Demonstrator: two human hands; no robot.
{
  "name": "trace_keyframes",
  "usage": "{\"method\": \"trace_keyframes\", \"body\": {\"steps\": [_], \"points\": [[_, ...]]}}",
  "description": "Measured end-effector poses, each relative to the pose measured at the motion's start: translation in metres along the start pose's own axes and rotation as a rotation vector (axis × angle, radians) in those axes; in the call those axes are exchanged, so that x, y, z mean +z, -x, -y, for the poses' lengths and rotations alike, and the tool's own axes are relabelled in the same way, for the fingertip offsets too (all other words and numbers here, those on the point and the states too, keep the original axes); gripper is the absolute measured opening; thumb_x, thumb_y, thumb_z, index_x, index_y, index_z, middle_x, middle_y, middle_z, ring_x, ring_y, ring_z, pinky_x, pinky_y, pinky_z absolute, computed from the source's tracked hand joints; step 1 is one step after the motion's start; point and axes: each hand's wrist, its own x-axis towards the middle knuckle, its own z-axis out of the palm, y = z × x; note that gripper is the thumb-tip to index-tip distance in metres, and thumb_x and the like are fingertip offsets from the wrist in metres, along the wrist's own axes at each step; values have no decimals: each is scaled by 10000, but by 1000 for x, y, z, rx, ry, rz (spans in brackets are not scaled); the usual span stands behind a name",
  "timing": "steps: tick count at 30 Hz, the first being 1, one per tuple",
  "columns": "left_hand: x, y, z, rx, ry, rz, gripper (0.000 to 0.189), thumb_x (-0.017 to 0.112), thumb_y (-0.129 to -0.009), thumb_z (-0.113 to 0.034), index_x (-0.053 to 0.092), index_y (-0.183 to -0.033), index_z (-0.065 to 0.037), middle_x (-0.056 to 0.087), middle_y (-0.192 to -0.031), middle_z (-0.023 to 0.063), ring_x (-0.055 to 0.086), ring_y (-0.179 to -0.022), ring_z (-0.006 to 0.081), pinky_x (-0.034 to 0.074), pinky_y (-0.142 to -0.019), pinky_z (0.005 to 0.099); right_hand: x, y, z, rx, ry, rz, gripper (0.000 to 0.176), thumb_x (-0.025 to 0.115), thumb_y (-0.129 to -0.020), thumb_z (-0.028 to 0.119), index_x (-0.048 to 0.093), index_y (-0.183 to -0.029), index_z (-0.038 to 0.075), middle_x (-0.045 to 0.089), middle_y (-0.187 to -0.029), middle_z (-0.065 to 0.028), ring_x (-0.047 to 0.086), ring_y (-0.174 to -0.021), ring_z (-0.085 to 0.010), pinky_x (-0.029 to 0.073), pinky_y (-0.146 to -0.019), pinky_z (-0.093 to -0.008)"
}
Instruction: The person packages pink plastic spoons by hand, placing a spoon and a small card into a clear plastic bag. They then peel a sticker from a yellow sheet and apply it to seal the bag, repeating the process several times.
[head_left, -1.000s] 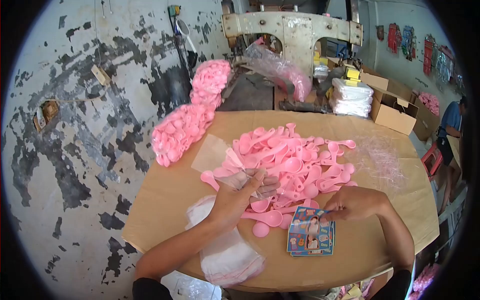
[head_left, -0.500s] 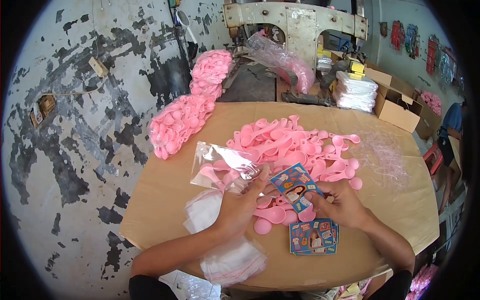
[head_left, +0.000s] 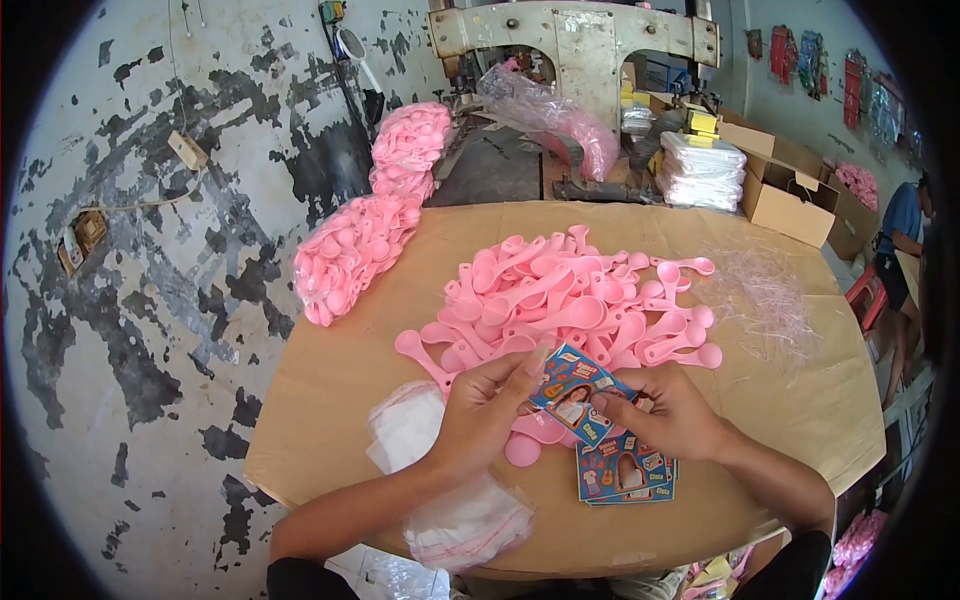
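Note:
A blue printed card (head_left: 578,396) with a picture of a person on it is held between my two hands, above the near edge of a heap of pink plastic measuring spoons (head_left: 540,295). My right hand (head_left: 672,410) pinches its right side between thumb and fingers. At its left edge, the closed thumb and fingers of my left hand (head_left: 492,405) grip the card; any clear film there is too hard to make out. Below my right hand lies a small stack of similar cards (head_left: 625,482). Clear plastic bags (head_left: 465,525) lie under my left forearm.
Filled bags of pink spoons (head_left: 360,240) lean at the table's left edge. Thin plastic strands (head_left: 765,300) lie on the right of the brown-covered table (head_left: 330,430). Behind stand a metal machine (head_left: 590,60), stacked clear packets (head_left: 702,172) and a cardboard box (head_left: 790,205). Another person (head_left: 903,235) sits far right.
The clear bag that spread out from my left hand over the spoons no longer shows there. My left hand has turned and come to the card, which has moved slightly down and left.

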Motion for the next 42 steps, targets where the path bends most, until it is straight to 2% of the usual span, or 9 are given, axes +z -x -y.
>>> {"method": "trace_keyframes", "body": {"steps": [13,19,22,25,26,33,38,40,42], "points": [[17,11,4,-50,-150,16,313,628,-941,-234,642,-1152,-3,687,-974,12,592,-830,40,482,-723,226,4,1,-2,-125,-32,-10,185,613,-929,112,666,-1072,7,672,-733,-34,550,-646,-20,481,-574,-241],[27,12,4,154,-176,142,421,567,-972,-268,480,-1314,-37,590,-1243,83,586,-1082,134,483,-918,308,18,1,-1,-110,-318,-53,204,600,-944,123,657,-1093,-4,672,-751,-22,566,-665,-38,496,-583,-228],[12,6,-2,-53,171,163,603,481,-991,-366,219,-1451,-78,355,-1469,194,473,-1273,282,456,-1002,404,6,1,-7,61,-214,122,239,600,-948,141,640,-1126,-13,655,-797,-3,583,-677,-45,535,-630,-226],[9,9,-5,-25,177,169,563,379,-1010,-439,330,-1389,-26,434,-1420,174,480,-1263,244,404,-1048,372,14,0,9,38,-403,-11,278,618,-941,168,617,-1152,-13,637,-863,-11,582,-694,-42,533,-607,-219],[11,9,-3,-10,210,166,537,478,-997,-361,336,-1386,-19,441,-1413,177,451,-1291,244,373,-1075,381,15,0,16,175,-535,13,285,627,-935,163,604,-1157,-13,631,-946,-31,567,-715,-31,479,-530,-206],[5,8,6,208,-36,394,406,665,-874,-50,448,-1216,-61,465,-1382,188,413,-1326,249,367,-1082,403,22,-4,-14,-253,-272,9,200,590,-905,27,614,-1101,-2,648,-913,-50,579,-729,-67,495,-597,-269],[-2,9,-6,191,129,126,362,639,-871,18,452,-1168,-73,496,-1350,173,530,-1203,232,470,-998,369,-26,-19,-16,-360,71,-134,192,541,-911,27,618,-1085,0,673,-956,-142,660,-794,-190,518,-692,-321],[-4,5,-6,143,130,65,403,641,-870,18,439,-1207,-73,496,-1348,168,532,-1198,229,478,-992,364,-60,-24,-6,57,466,-294,211,556,-914,82,622,-1103,18,651,-1032,-182,647,-946,-293,512,-805,-371],[-5,2,-2,106,120,39,443,645,-868,16,424,-1243,-71,496,-1348,164,533,-1196,228,486,-987,362,-94,-22,-61,-125,941,-346,253,602,-886,125,625,-1123,41,611,-1091,-182,592,-1032,-334,481,-890,-411]]}}
